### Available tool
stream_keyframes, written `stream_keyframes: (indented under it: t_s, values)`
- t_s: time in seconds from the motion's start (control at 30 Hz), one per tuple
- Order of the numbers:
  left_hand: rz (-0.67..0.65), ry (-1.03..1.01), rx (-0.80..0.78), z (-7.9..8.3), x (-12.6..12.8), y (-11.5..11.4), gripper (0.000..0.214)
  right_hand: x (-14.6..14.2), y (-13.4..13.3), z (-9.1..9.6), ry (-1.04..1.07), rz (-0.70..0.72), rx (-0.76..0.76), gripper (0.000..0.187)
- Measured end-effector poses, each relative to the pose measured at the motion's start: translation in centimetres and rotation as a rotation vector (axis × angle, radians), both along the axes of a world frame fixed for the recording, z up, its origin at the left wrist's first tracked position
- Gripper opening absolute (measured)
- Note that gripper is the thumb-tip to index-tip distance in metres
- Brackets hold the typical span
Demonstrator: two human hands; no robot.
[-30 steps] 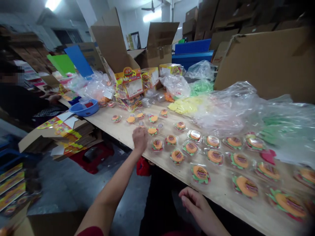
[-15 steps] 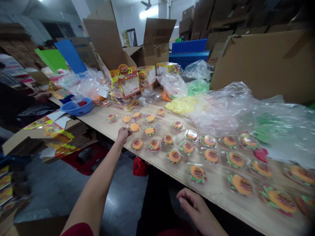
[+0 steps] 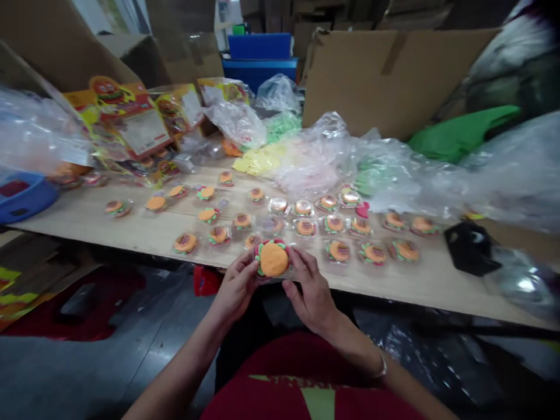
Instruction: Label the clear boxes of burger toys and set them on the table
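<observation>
In the head view a toy hamburger (image 3: 274, 260) is held up over the table's front edge. It has a plain orange bun top with green and red edges, and seems to sit in a clear plastic case. My left hand (image 3: 240, 284) grips its left side, thumb towards me. At its right side my right hand (image 3: 311, 290) has its fingers on the edge, the thumb slightly below. Several more packed toy hamburgers (image 3: 338, 251) lie in loose rows on the table beyond, most with a printed label on top.
Across the back of the wooden table (image 3: 144, 228) lie clear bags (image 3: 319, 154) of yellow, pink and green pieces. Printed burger display boxes (image 3: 131, 125) stand back left, near a blue basin (image 3: 26, 198). A black tape dispenser-like object (image 3: 469, 248) sits at right.
My left hand has picked up the plain-topped toy hamburger from the table's left and brought it before me. My right hand has risen to meet it. The view has turned right.
</observation>
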State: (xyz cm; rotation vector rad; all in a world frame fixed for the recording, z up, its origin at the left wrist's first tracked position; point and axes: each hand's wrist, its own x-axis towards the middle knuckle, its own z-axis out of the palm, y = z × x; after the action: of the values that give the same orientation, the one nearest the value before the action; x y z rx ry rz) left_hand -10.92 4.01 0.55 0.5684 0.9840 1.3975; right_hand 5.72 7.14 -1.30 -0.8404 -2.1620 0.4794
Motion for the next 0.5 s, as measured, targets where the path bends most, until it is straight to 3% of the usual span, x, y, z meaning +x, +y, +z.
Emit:
stream_keyframes:
  t_s: [0.13,0.27,0.37,0.5]
  values:
    - [-0.027,0.01,-0.034,0.2,1.8,-0.2,0.041,2.2,-0.5,0.0,-0.094,-0.062,0.092,0.056]
    - [-0.022,0.065,-0.054,-0.1,3.1,-1.2,0.038,4.4,-1.9,0.2,-0.099,-0.035,-0.064,0.045]
    - [-0.05,0.055,-0.093,-0.5,4.2,-2.4,0.035,5.6,-2.5,-0.4,0.176,0.049,-0.38,0.049]
    - [-0.205,0.106,-0.182,-1.0,5.4,-4.2,0.036,6.6,-1.5,-1.9,0.615,-0.042,-0.98,0.049]
